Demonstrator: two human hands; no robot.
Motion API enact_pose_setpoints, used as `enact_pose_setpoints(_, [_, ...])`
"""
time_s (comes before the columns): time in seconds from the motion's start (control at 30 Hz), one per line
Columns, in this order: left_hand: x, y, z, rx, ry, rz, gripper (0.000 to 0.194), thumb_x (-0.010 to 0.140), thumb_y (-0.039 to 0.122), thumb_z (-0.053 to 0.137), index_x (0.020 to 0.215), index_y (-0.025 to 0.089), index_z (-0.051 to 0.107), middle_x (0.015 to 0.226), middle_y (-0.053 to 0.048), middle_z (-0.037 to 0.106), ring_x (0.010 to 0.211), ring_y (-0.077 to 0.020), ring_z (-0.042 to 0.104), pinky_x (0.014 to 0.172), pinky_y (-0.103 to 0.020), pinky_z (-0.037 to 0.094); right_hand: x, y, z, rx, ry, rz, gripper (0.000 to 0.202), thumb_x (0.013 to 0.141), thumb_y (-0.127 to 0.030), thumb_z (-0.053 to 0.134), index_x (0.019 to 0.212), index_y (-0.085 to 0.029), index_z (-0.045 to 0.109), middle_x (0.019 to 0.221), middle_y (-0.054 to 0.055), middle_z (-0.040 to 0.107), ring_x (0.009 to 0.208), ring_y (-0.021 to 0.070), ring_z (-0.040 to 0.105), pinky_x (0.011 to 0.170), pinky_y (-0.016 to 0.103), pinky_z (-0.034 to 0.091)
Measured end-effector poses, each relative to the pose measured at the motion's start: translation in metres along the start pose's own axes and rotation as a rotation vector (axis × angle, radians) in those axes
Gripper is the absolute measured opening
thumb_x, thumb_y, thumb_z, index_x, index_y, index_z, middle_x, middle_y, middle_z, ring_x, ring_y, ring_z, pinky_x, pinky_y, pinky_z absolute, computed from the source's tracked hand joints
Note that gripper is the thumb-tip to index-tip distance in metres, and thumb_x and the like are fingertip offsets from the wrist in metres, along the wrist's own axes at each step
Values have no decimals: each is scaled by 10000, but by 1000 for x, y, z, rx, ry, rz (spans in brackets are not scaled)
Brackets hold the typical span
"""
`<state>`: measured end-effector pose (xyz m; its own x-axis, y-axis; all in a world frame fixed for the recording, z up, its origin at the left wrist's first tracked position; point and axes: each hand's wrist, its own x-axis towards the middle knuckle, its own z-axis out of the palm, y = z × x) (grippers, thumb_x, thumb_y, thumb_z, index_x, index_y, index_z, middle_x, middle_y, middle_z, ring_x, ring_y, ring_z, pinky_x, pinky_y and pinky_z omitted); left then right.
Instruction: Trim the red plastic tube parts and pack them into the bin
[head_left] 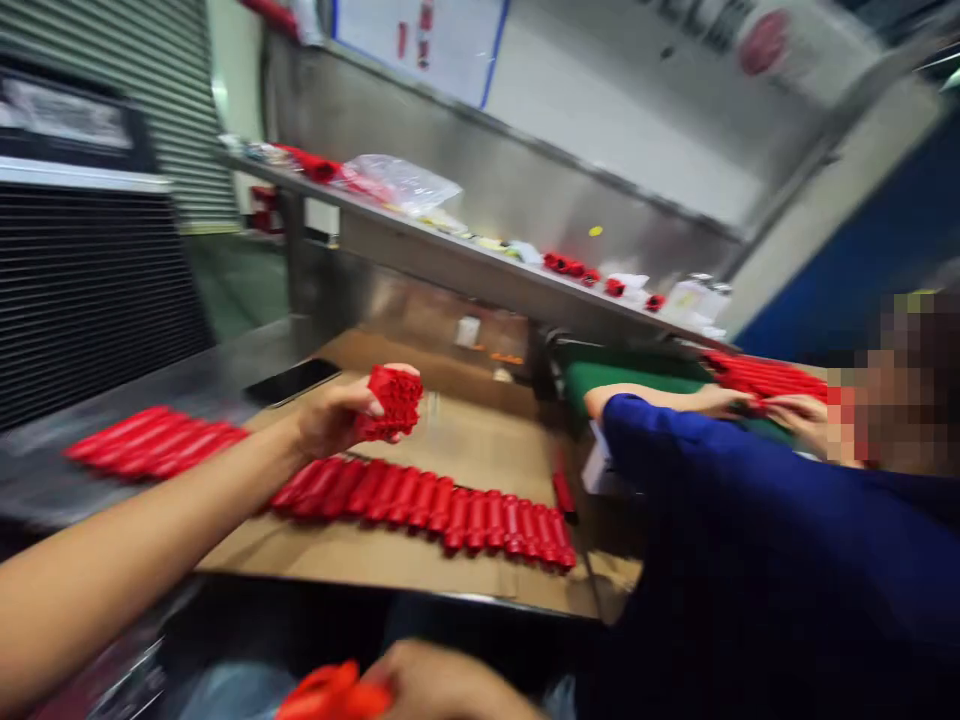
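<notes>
My left hand (337,412) is wrapped round a bundle of small red parts (394,402), held above the brown cardboard (480,430) on the bench. Below it, a long row of red tube-shaped parts (427,500) lies side by side on the cardboard. Near the bottom edge of the view, my right hand (435,680) is closed on orange-red parts (337,692), blurred and partly cut off. More red tubes (157,442) lie to the left of my left forearm.
A black phone (294,382) lies at the cardboard's back left. At right a person in a dark blue shirt (750,530) handles red parts (772,375) by a green surface (637,375). A metal shelf (450,250) holds plastic bags and red pieces.
</notes>
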<state>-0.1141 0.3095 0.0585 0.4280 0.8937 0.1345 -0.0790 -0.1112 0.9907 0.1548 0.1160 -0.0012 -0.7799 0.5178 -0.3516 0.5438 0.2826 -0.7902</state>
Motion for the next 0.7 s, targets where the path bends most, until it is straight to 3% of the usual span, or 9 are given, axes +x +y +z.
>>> enact_pose_setpoints(0.07, [-81, 7, -36, -182, 54, 67, 888, 721, 525, 570, 1529, 172, 470, 1499, -224, 618, 1204, -433, 703, 869, -549, 609, 19, 16, 12, 121, -104, 12, 513, 979, -630, 767, 1035, -120, 747, 790, -27, 659, 603, 100, 569, 573, 229, 506])
enact_pose_setpoints(0.13, [-166, 8, -55, -400, 107, 174, 891, 705, 455, 651, 1522, 132, 501, 1522, -255, 616, 1238, -477, 703, 887, -568, 620, 28, 23, 28, 475, -178, 49, 535, 794, -633, 914, 957, -141, 777, 750, -40, 639, 632, 87, 530, 625, 220, 464])
enact_pose_setpoints(0.2, [-243, 1, -56, -545, 210, 227, 918, 687, 386, 705, 1544, 123, 504, 1525, -265, 631, 1279, -492, 698, 929, -576, 626, 29, 17, 40, 620, -279, 54, 455, 698, -531, 979, 914, -175, 796, 793, -28, 654, 693, 108, 559, 689, 236, 479])
enact_pose_setpoints(0.27, [-303, -12, -45, -591, 363, 203, 949, 668, 377, 721, 1562, 145, 503, 1530, -248, 645, 1317, -483, 691, 1001, -592, 613, 31, -1, 44, 642, -253, 43, 348, 717, -439, 960, 916, -204, 797, 882, -19, 659, 753, 117, 572, 724, 230, 480])
enact_pose_setpoints(0.3, [-327, -21, -38, -598, 439, 191, 955, 662, 380, 719, 1565, 155, 505, 1530, -235, 651, 1331, -478, 686, 1037, -603, 598, 34, -14, 43, 624, -300, 17, 303, 747, -416, 930, 915, -204, 795, 880, -18, 645, 740, 112, 560, 704, 221, 467])
enact_pose_setpoints(0.37, [-365, -39, -24, -581, 578, 181, 934, 664, 391, 695, 1554, 167, 524, 1502, -209, 677, 1344, -466, 684, 1093, -621, 566, 44, -42, 37, 530, -383, -80, 285, 824, -427, 855, 995, -209, 789, 824, -20, 618, 695, 119, 550, 651, 221, 452])
enact_pose_setpoints(0.47, [-405, -63, -11, -526, 733, 176, 901, 653, 397, 681, 1516, 168, 561, 1454, -192, 706, 1373, -461, 665, 1135, -619, 532, 63, -78, 34, 225, -260, -223, 269, 1033, -471, 649, 1133, -246, 759, 973, 34, 716, 846, 181, 663, 790, 286, 527])
enact_pose_setpoints(0.57, [-433, -80, -13, -501, 807, 176, 896, 643, 373, 700, 1504, 164, 566, 1437, -182, 714, 1377, -446, 662, 1148, -583, 523, 74, -98, 44, -46, -116, -259, 314, 1124, -495, 505, 1231, -260, 684, 1030, 62, 754, 854, 200, 706, 811, 315, 548])
enact_pose_setpoints(0.7, [-458, -92, -27, -462, 847, 183, 860, 686, 360, 698, 1508, 150, 552, 1431, -175, 712, 1358, -424, 669, 1154, -549, 517, 76, -110, 61, -229, -53, -235, 367, 1145, -542, 440, 1149, -241, 650, 844, 34, 711, 715, 205, 708, 683, 311, 527])
